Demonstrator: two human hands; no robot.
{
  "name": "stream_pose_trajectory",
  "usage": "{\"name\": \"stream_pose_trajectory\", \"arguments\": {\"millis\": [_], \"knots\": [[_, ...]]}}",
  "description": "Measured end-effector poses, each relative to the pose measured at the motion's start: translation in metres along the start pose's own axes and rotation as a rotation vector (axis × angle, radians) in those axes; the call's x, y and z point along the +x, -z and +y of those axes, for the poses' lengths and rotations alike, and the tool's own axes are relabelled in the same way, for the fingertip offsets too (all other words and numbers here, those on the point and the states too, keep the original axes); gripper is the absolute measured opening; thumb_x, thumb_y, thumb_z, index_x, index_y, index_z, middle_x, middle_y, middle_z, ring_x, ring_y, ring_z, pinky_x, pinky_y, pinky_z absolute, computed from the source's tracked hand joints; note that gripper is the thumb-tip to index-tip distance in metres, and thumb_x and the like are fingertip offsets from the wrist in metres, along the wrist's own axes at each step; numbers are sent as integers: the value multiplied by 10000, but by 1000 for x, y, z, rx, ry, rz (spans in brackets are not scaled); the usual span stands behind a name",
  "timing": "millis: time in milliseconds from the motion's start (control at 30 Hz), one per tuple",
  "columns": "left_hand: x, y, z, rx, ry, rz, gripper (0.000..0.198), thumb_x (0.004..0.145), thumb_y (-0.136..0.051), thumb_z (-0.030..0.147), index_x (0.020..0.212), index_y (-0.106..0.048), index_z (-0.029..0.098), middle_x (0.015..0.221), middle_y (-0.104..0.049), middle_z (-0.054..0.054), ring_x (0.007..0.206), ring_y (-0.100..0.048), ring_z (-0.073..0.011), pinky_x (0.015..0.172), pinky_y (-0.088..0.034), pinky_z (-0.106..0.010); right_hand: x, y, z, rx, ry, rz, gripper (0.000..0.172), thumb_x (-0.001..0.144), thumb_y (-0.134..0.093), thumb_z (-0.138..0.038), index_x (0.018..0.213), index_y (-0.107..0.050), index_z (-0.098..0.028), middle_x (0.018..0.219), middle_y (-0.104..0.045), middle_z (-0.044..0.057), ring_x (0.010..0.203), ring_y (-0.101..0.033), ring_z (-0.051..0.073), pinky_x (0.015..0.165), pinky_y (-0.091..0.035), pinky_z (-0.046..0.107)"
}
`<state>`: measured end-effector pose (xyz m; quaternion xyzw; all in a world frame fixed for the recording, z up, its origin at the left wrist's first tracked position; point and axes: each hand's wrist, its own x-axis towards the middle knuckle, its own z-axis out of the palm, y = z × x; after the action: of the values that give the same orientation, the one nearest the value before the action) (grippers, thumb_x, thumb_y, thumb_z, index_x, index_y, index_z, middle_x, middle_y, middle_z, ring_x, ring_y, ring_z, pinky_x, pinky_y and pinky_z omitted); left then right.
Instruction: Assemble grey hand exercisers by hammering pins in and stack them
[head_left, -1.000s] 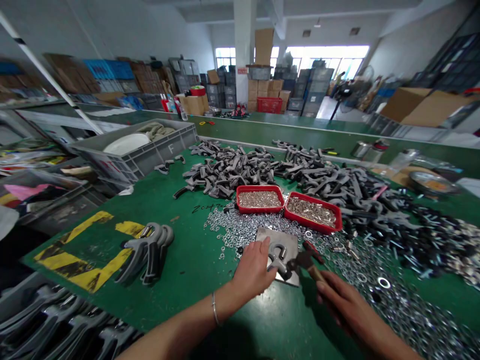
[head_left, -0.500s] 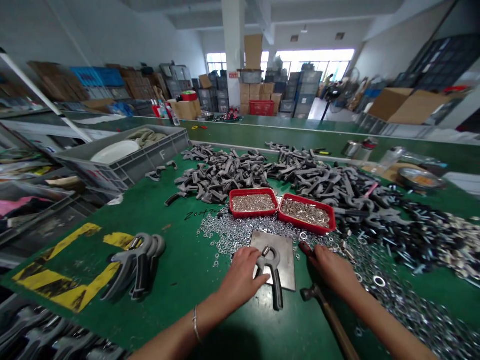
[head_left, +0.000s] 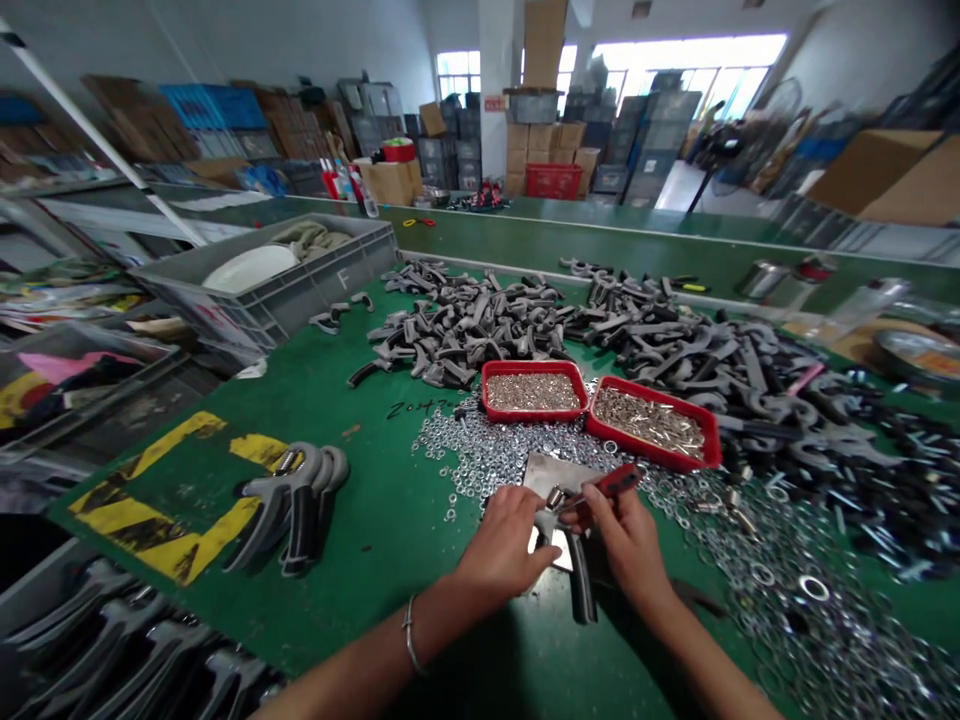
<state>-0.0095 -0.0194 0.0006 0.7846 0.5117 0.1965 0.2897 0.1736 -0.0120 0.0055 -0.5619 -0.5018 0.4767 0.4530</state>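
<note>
Right hand (head_left: 626,545) now moved in from beside steel plate (head_left: 547,475), pinching red-handled tool (head_left: 611,482) between fingers, tool's tip at top of hand grip trainer (head_left: 583,590). Left hand (head_left: 506,540) half-curled, holding trainer down just left of tool. Trainer lies on plate, lower handle past plate's edge.

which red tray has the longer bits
The right tray in view: slim, elongated pieces, while the other tray holds short, stubby ones.
</note>
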Motion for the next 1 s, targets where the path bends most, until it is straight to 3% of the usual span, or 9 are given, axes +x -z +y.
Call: {"name": "stream_pose_trajectory", "arguments": {"millis": [267, 467, 533, 633, 733, 800, 900, 1000], "knots": [[2, 0, -2, -11, -8, -1, 437, 790, -719, 315, 1165, -535, 185, 1177, -550, -84, 1132, -447, -277, 1043, -360, -429, -3, 7, 2, -157, 45, 21, 279, 935, -514, -527, 965, -539, -251, 841, -764, 52, 730, -736, 241, 713, -580, 344], [0, -3, -4, -24, -20, 6, 408, 809, -699, 323, 1164, -535, 205, 1172, -549, -85, 1128, -457, -281, 1037, -363, -440, -6, -1, -9, -570, 147, -89, 255, 908, -494, -484, 938, -551, -238, 846, -721, 117, 797, -699, 307, 748, -523, 400], [0, -3, -3, -19, -16, 9, 403, 811, -697, 325, 1163, -538, 210, 1166, -552, -84, 1122, -459, -284, 1031, -367, -447, 5, -4, -18, -505, 139, -145, 236, 877, -545, -471, 916, -565, -238, 821, -701, 104, 762, -677, 291, 722, -518, 390], [0, -2, 0, -4, 15, 16, 393, 809, -700, 320, 1150, -550, 195, 1169, -552, -89, 1125, -457, -290, 1031, -369, -448, 30, 2, -31, -253, 54, -204, 296, 844, -598, -535, 847, -575, -239, 687, -657, 38, 579, -615, 216, 569, -517, 333], [1, 0, 3, -1, 33, 12, 386, 812, -699, 320, 1143, -562, 174, 1178, -551, -99, 1139, -453, -290, 1035, -366, -442, 47, 17, -34, -122, 20, -217, 446, 914, -409, -641, 858, -566, -227, 632, -636, 24, 465, -563, 174, 462, -494, 307], [2, 1, 4, 6, 36, 2, 404, 812, -703, 337, 1153, -563, 170, 1188, -549, -104, 1150, -448, -296, 1037, -364, -447, 46, 24, -27, -28, 7, -190, 461, 944, -336, -639, 903, -541, -228, 684, -663, 34, 516, -610, 175, 510, -526, 312], [4, 1, 4, 24, 48, -5, 393, 817, -696, 338, 1143, -561, 164, 1181, -551, -109, 1143, -452, -299, 1024, -372, -452, 31, 21, -12, 104, -37, -194, 337, 940, -468, -573, 920, -506, -238, 731, -694, 20, 599, -671, 186, 597, -560, 329], [2, -2, 4, 35, 55, -3, 369, 820, -690, 337, 1123, -562, 170, 1167, -558, -104, 1129, -462, -296, 1016, -376, -455, 15, 9, -4, 47, -15, -207, 272, 936, -526, -520, 945, -502, -249, 755, -709, 10, 626, -687, 201, 614, -559, 333]]}}
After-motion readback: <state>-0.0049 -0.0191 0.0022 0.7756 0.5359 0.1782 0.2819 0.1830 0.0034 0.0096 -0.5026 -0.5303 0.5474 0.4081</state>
